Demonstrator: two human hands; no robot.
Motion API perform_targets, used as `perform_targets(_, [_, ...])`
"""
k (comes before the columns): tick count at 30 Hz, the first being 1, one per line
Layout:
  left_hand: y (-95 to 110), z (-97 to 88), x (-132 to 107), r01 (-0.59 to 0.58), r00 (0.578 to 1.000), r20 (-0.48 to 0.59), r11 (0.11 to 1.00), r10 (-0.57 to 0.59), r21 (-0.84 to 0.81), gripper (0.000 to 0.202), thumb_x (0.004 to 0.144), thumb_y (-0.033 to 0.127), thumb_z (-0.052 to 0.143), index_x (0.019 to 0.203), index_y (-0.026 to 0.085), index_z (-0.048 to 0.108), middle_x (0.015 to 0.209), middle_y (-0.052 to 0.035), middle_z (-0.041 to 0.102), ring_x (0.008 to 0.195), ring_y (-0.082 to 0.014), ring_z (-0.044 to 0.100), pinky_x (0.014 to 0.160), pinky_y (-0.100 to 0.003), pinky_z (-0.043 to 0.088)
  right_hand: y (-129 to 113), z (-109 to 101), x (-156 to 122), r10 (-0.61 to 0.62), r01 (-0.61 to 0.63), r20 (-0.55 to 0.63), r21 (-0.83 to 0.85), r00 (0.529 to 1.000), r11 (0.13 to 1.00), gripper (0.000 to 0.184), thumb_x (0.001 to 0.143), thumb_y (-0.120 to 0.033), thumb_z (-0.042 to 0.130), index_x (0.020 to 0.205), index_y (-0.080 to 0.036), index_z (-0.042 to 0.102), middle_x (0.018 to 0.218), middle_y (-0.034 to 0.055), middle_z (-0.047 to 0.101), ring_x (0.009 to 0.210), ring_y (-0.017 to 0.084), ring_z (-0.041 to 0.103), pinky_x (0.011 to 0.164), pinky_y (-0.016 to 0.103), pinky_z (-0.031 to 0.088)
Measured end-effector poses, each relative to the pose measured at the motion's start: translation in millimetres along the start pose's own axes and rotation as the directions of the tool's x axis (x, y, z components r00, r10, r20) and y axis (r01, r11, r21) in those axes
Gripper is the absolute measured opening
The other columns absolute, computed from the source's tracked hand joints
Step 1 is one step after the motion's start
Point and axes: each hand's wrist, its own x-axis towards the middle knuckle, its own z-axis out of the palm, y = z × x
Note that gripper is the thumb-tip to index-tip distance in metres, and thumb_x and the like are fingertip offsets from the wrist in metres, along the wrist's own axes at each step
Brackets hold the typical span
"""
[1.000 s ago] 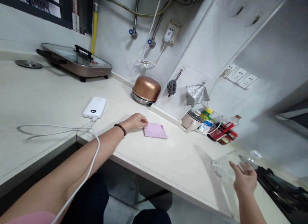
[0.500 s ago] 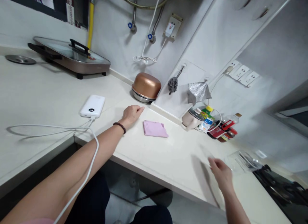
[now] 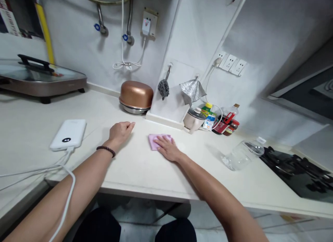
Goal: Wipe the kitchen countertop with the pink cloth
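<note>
My right hand (image 3: 168,147) lies flat with its fingers spread on a folded pink cloth (image 3: 153,143), covering part of it. To the left, my left hand (image 3: 120,134) rests on the white countertop (image 3: 145,172), its fingers curled into a fist and nothing showing in them. A dark bead bracelet (image 3: 106,150) circles that wrist. Left of this hand is a white power bank (image 3: 69,132) with a white cable (image 3: 68,197) plugged in; the cable runs across my left forearm. A clear plastic bottle (image 3: 240,154) is on the counter to the right.
Behind my hands are a copper-coloured bowl (image 3: 136,94) and, far left, an electric pan with a glass lid (image 3: 44,84). A small pot (image 3: 194,120) and several condiment jars and packets (image 3: 223,124) stand by the wall. A black gas stove (image 3: 299,172) is at the right.
My right hand has moved left from beside the clear bottle onto the pink cloth. My left hand stays in a fist on the counter. The view has turned rightward.
</note>
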Motion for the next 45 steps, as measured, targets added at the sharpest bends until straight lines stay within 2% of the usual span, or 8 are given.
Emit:
perform_targets(6, [-2,-1.6,1,0.061,0.998,-0.011,0.996,-0.062,-0.069,0.053,0.09,0.057,0.034,0.06,0.022,0.059,0.061,-0.0061,0.064,0.063,-0.0211,0.055,0.056,-0.031,0.025,142,-40,-100,0.606,-0.603,-0.046,-0.176,0.794,0.778,0.059,0.101,-0.055,0.011,0.156,-0.038,0.021,0.164,-0.0016,0.017,0.151,0.032,0.013,0.113,0.069,0.017])
perform_targets(10, [-1,-3.2,2,0.099,0.994,-0.046,0.993,-0.102,-0.062,0.052,0.091,0.054,0.032,0.064,0.022,0.063,0.063,-0.0074,0.066,0.064,-0.0224,0.056,0.056,-0.031,0.026,181,-47,-144,0.719,-0.724,-0.103,-0.171,0.687,0.668,0.06,0.101,-0.055,0.011,0.156,-0.036,0.023,0.164,0.0007,0.019,0.15,0.032,0.015,0.113,0.068,0.022])
perform_targets(17, [1,-2.2,3,0.081,0.995,-0.052,0.991,-0.087,-0.106,0.049,0.09,0.053,0.038,0.06,0.022,0.062,0.062,-0.0084,0.066,0.063,-0.0233,0.056,0.057,-0.032,0.027,44,-19,-139,0.322,-0.316,0.033,-0.119,0.946,0.941,0.061,0.1,-0.062,0.018,0.156,-0.039,0.019,0.165,-0.0008,0.012,0.152,0.031,0.003,0.116,0.066,0.013])
perform_targets(22, [-2,-6.5,-4,0.092,0.994,-0.046,0.99,-0.097,-0.11,0.049,0.09,0.053,0.038,0.057,0.023,0.058,0.059,-0.0071,0.064,0.06,-0.0216,0.054,0.056,-0.032,0.027,-44,-11,-140,-0.011,0.014,0.157,-0.019,0.987,1.0,0.055,0.101,-0.059,0.025,0.154,-0.045,0.022,0.164,-0.0073,0.012,0.152,0.027,0.001,0.119,0.059,0.007])
perform_targets(27, [-3,-7.4,-7,0.073,0.996,-0.035,0.991,-0.078,-0.112,0.049,0.089,0.053,0.038,0.055,0.023,0.056,0.058,-0.0061,0.062,0.06,-0.021,0.053,0.057,-0.032,0.028,4,-16,-197,0.185,-0.182,0.094,-0.044,0.978,0.982,0.052,0.102,-0.055,0.019,0.153,-0.044,0.026,0.163,-0.0061,0.017,0.152,0.025,0.007,0.119,0.059,0.012])
perform_targets(35, [-1,-3.9,-4,0.055,0.996,-0.055,0.982,-0.066,-0.181,0.049,0.089,0.054,0.039,0.054,0.022,0.055,0.053,-0.005,0.059,0.059,-0.0202,0.052,0.056,-0.032,0.026,150,-14,-354,0.563,-0.593,-0.212,-0.12,0.799,0.796,0.055,0.098,-0.056,0.026,0.151,-0.044,0.032,0.158,-0.0026,0.033,0.146,0.031,0.026,0.113,0.065,0.027])
perform_targets(39, [3,-6.1,-4,0.047,0.994,-0.084,0.975,-0.067,-0.217,0.052,0.089,0.055,0.038,0.053,0.021,0.053,0.052,-0.0048,0.057,0.058,-0.0195,0.051,0.056,-0.032,0.025,121,-8,-344,0.53,-0.551,-0.168,-0.127,0.831,0.825,0.054,0.097,-0.058,0.026,0.15,-0.047,0.032,0.158,-0.0061,0.031,0.147,0.03,0.022,0.115,0.064,0.024])
perform_targets(45, [-1,-12.4,3,0.051,0.982,-0.159,0.959,-0.099,-0.279,0.055,0.091,0.056,0.036,0.054,0.02,0.056,0.052,-0.0041,0.057,0.059,-0.0186,0.051,0.055,-0.03,0.026,-8,-15,-231,0.156,-0.147,0.179,-0.066,0.971,0.987,0.051,0.101,-0.054,0.028,0.152,-0.049,0.023,0.162,-0.0095,0.014,0.15,0.029,0.007,0.119,0.061,0.011])
